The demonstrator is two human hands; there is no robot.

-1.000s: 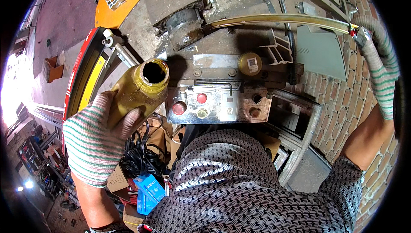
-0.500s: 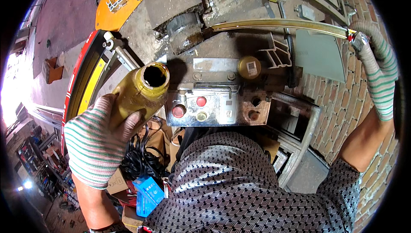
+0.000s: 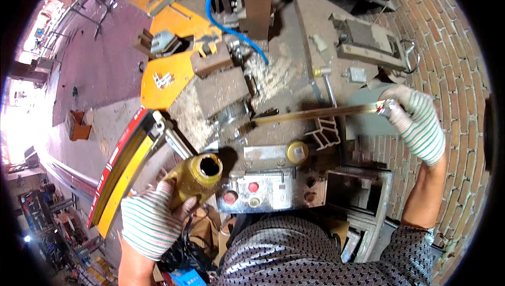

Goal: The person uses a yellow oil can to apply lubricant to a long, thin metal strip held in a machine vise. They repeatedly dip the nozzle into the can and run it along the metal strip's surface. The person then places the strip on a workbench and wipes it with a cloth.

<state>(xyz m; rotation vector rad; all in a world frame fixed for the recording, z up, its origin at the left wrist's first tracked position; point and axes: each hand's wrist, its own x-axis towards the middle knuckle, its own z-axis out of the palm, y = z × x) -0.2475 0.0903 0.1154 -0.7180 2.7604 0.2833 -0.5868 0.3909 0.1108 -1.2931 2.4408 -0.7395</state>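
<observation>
Bottle, one, open, clamped in left hand; one long strip gripped in right hand; one yellow lid, two red buttons.

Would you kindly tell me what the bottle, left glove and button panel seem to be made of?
Bottle: perhaps plastic or glass, yellowish, with glossy highlights around the neck.
Left glove: apparently knit fabric, matte, judging by its soft, striped surface.
Button panel: likely metal, shiny but smudged, judging by its bright reflections.

matt knit cloth covers the hands, shiny metal the control panel, rough brick the wall.
</observation>
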